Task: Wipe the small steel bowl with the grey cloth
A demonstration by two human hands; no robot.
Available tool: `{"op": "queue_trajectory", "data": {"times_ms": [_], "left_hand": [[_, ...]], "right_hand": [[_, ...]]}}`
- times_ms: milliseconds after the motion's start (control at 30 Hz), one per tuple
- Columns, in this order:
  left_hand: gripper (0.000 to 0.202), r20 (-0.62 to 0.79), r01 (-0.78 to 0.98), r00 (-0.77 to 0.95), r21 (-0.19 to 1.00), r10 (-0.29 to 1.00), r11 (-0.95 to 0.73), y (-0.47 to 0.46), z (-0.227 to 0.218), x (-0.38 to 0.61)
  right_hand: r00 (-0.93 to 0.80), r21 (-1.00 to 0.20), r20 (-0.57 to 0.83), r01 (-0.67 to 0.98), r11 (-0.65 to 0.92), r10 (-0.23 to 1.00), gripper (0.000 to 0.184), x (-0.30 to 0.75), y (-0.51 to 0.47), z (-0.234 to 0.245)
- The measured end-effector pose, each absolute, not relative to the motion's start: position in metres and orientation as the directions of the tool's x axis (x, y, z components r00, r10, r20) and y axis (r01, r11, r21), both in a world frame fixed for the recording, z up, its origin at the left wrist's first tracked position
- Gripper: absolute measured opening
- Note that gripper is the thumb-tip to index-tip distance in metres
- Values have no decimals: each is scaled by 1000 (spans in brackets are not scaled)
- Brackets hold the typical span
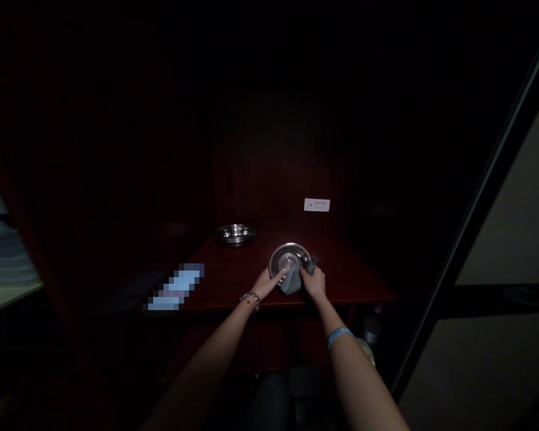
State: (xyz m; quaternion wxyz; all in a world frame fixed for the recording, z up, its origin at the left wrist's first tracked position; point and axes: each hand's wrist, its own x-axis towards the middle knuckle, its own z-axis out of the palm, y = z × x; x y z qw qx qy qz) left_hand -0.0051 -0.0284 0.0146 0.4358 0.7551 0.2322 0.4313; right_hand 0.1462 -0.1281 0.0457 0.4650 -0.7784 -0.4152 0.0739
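Observation:
A round steel bowl [288, 256] stands on a dark red table [359, 281], lit in an otherwise dark room. My left hand [269, 283] rests at the bowl's near left rim, with a finger stretched onto it. My right hand [313, 281] is closed on a grey cloth [291, 282] that lies over the bowl's near edge and right side. A bead bracelet is on my left wrist and a blue band on my right.
A second steel bowl [235, 234] sits further back on the left of the table. A white wall socket [317, 205] is behind. A blurred light patch [175, 288] lies at the table's left. A pale wall panel [512, 239] fills the right.

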Motion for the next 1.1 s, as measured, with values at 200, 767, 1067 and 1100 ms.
{"op": "queue_trajectory", "data": {"times_ms": [200, 767, 1067, 1100], "left_hand": [[67, 465, -16, 497, 849, 733, -528, -34, 16, -4], [35, 359, 80, 568, 872, 741, -483, -31, 17, -5], [41, 310, -30, 508, 939, 803, -343, -26, 16, -3], [40, 309, -40, 502, 941, 808, -335, -26, 16, -3]], "right_hand": [[666, -830, 220, 511, -221, 713, 33, 146, -125, 44], [648, -869, 228, 473, -149, 727, 30, 148, -124, 39], [629, -805, 237, 554, -213, 741, 33, 151, -129, 42], [629, -797, 234, 561, -225, 741, 34, 150, -130, 42]]}}
